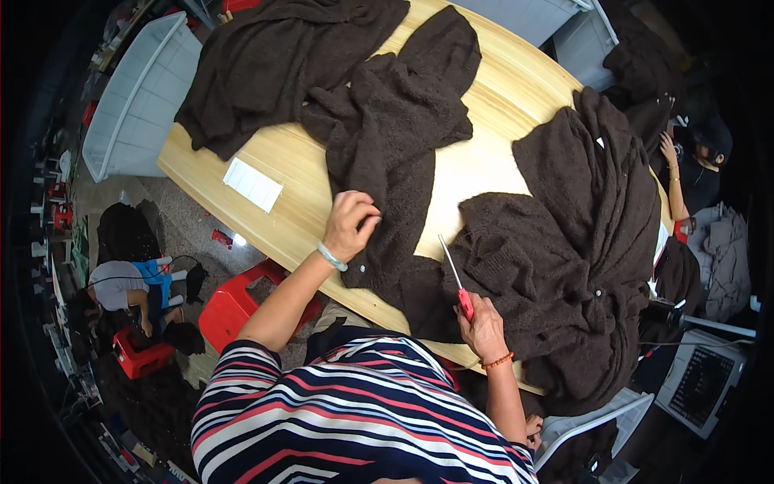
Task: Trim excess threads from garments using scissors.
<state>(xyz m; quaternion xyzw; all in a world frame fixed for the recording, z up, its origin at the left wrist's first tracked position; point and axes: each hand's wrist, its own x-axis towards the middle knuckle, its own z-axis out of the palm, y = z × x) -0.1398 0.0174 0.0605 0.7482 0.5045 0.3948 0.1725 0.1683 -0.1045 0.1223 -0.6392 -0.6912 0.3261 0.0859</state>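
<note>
A dark brown garment (395, 161) lies lengthwise in front of me on the table, its nubby, soft-looking knit rumpled into thick folds, with a small pale disc near its lower edge. At its left side I have the left hand (352, 222), fingers curled in toward the thumb; I cannot tell whether they pinch anything. A smooth, pale green bangle (331, 256) circles that wrist. My right hand (484, 329) grips a red-handled tool (464, 301), its slim, straight metal blade pointing up and away beside a brown fabric heap (564, 242) gathered in deep pleats. Orange beads (497, 360) ring this wrist. Another brown cloth (274, 73) drapes the far left of the pale wood-grain table (516, 73), near a flat white rectangular card (253, 185). Beyond the edge I see a red stool (222, 315) and a light grey, straight-walled bin (133, 97).
</note>
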